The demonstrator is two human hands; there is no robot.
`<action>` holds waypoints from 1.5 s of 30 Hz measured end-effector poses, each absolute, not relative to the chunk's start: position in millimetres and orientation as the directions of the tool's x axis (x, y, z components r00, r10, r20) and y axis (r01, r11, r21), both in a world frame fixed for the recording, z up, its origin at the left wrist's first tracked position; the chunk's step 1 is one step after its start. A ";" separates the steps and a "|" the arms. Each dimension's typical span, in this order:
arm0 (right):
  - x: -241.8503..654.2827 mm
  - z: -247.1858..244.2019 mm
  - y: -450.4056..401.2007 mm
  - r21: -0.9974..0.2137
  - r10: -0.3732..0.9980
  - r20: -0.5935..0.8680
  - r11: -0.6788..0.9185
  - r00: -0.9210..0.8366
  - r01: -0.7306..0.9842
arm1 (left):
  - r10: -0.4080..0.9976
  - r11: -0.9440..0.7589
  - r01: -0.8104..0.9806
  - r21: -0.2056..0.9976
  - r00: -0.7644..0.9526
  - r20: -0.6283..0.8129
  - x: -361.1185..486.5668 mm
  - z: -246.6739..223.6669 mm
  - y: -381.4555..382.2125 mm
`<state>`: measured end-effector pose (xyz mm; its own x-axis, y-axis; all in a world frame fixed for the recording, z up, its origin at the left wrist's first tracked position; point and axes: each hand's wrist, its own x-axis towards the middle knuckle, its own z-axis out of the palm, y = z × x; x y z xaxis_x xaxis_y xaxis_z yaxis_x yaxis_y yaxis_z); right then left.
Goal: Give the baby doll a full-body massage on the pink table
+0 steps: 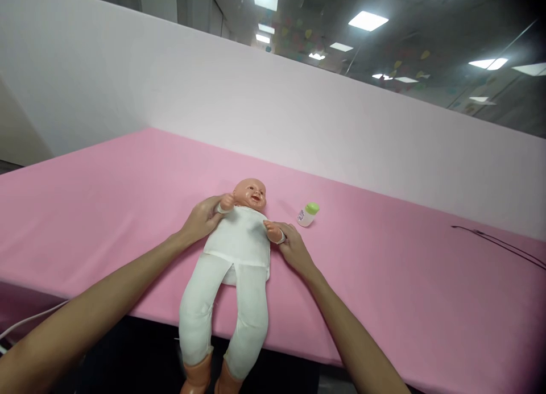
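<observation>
Held the baby doll [241, 232] at both arms near the wrists, with the left hand [205, 218] and the right hand [293, 247], fingers partly hidden. Had it face up on the pink tabletop [384, 269], legs over the near edge. Saw a small green-capped bottle [307, 215] near the right hand; could not read its tiny dark print. Saw a dark cord [503, 244] well apart, farther right.

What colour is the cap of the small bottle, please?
Light green, seen in the head view on the bottle's cap.
</observation>
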<state>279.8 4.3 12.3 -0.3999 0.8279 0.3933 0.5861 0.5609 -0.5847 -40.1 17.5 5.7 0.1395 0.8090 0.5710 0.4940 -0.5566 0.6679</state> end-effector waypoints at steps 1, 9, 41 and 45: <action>280.1 11.2 5.2 -0.643 0.851 0.378 0.524 -0.363 0.559 | 0.842 -0.496 0.467 0.733 0.051 0.537 -40.1 4.3 18.9; 282.0 6.1 9.1 -0.762 0.909 0.313 0.413 -0.275 0.498 | 0.892 -0.351 0.291 0.890 -0.185 0.412 -44.7 -1.2 27.7; 277.4 16.4 2.8 -0.590 0.840 0.373 0.542 -0.393 0.598 | 0.766 -0.633 0.448 0.631 0.246 0.594 -38.7 7.7 14.4; 278.0 14.0 3.5 -0.624 0.845 0.375 0.534 -0.380 0.570 | 0.779 -0.621 0.409 0.669 0.221 0.587 -36.9 7.9 14.4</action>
<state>278.0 3.5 14.0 -0.3801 0.8453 0.3755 0.5702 0.5338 -0.6244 -36.9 14.4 7.9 0.2214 0.7788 0.5869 0.4086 -0.6206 0.6693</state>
